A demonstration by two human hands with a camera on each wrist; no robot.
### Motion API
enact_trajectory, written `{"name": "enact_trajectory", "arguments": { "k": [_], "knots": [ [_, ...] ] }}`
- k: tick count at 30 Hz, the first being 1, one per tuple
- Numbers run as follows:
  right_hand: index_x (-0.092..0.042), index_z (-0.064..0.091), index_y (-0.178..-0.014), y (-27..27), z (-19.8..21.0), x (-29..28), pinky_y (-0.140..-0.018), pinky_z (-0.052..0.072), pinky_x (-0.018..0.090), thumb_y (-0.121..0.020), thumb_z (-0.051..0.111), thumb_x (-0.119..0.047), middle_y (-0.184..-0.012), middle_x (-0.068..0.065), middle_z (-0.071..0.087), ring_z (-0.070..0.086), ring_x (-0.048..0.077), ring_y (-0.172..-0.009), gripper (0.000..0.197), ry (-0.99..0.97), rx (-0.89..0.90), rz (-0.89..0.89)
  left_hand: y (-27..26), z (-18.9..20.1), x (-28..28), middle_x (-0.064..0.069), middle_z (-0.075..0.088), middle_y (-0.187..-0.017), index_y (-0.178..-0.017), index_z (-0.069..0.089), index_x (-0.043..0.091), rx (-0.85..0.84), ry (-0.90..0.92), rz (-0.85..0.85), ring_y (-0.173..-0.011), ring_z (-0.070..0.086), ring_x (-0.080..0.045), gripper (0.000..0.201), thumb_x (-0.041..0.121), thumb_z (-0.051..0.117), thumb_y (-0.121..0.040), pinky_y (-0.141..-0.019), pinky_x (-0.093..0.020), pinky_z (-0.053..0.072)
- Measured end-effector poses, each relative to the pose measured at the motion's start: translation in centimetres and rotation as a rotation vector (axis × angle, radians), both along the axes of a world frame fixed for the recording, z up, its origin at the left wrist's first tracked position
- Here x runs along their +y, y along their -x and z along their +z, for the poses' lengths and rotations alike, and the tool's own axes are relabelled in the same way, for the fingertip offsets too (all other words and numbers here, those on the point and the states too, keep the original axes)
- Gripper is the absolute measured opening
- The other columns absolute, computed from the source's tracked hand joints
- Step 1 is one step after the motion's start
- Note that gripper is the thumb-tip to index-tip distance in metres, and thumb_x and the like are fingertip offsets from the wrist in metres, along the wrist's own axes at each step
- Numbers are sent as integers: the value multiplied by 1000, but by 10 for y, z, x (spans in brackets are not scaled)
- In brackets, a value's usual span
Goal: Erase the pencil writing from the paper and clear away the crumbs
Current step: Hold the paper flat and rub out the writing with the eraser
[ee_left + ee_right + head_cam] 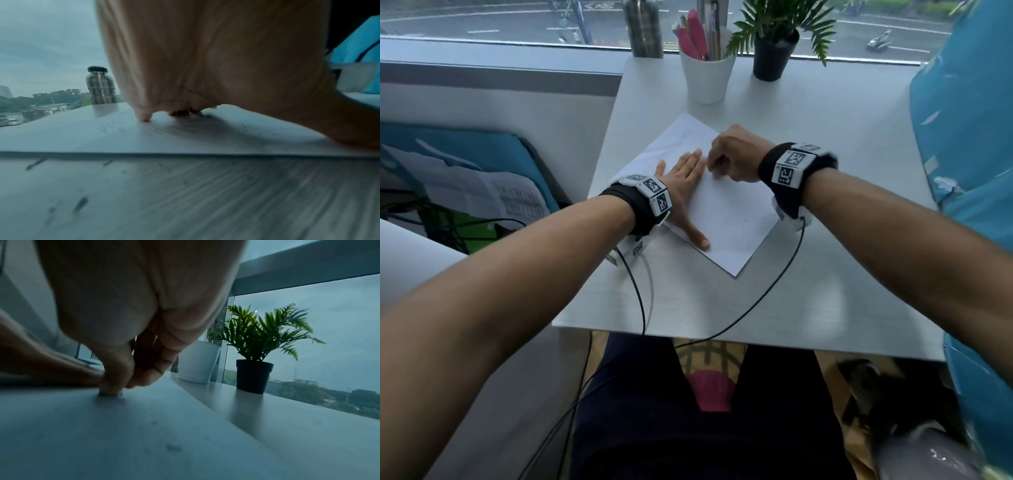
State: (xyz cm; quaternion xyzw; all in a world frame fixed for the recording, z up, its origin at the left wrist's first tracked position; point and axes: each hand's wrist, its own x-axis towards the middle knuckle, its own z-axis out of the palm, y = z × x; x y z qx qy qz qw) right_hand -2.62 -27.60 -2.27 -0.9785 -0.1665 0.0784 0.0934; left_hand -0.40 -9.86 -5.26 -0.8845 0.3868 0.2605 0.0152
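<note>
A white sheet of paper (726,219) lies slanted on the white table (825,274), with faint pencil zigzags (115,128) near its far end. My left hand (685,181) lies flat on the sheet, fingers straight, pressing it down. My right hand (729,157) is curled just beyond the left fingertips, thumb and fingers pinched on a small eraser (110,394) whose pale tip touches the paper. Most of the eraser is hidden inside the fingers. Dark crumbs (80,203) lie scattered on the table beside the sheet, and a few specks (173,447) sit on the paper.
A white cup of pens (705,73), a black potted plant (774,51) and a steel bottle (643,27) stand at the table's far edge by the window. Cables (637,298) trail from both wrists over the near edge. A blue cloth (969,137) hangs at right.
</note>
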Motion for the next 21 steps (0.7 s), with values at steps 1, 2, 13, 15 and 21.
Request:
{"name": "enact_trajectory", "arguments": {
  "k": [1, 2, 13, 15, 21],
  "knots": [
    [-8, 75, -82, 7, -3, -6, -64, 41, 23, -75, 63, 3, -74, 9, 70, 58, 22, -66, 18, -14, 14, -13, -1, -1, 1, 3, -31, -159, -150, -27, 17, 1, -2, 3, -146, -26, -14, 179, 93, 66, -17, -118, -53, -11],
    [-9, 76, -83, 17, -6, -14, -65, 39, 20, -75, 65, 3, -76, 8, 70, 57, 18, -67, 18, -30, 28, -32, -2, -2, 2, 3, -32, -158, -151, -27, 18, -2, -3, 1, -146, -27, -14, 178, 93, 65, -18, -118, -52, -12],
    [-22, 73, -83, 60, -15, -37, -85, 54, 36, -80, 64, -13, -103, 10, 65, 60, 30, -98, 13, -101, 31, -564, 5, 15, -7, -5, -19, -162, -155, -14, 11, -122, -102, -79, -150, -16, -21, 140, 88, 57, -61, -119, -51, -10],
    [-22, 75, -82, 59, -12, -37, -84, 54, 36, -78, 66, -11, -102, 11, 67, 61, 31, -98, 15, -107, 29, -566, 23, 16, -12, -8, -14, -163, -156, -8, 10, -184, -16, -281, -150, -12, -23, 123, 83, 46, -74, -119, -49, -9],
    [-23, 78, -81, 62, -11, -36, -84, 55, 36, -76, 68, -9, -98, 11, 69, 64, 30, -92, 17, -146, -5, -588, 63, -6, -10, 7, -16, -163, -155, -9, 30, 53, 101, -684, -149, -16, -12, 92, 76, 31, -87, -120, -44, -9]
  ]
}}
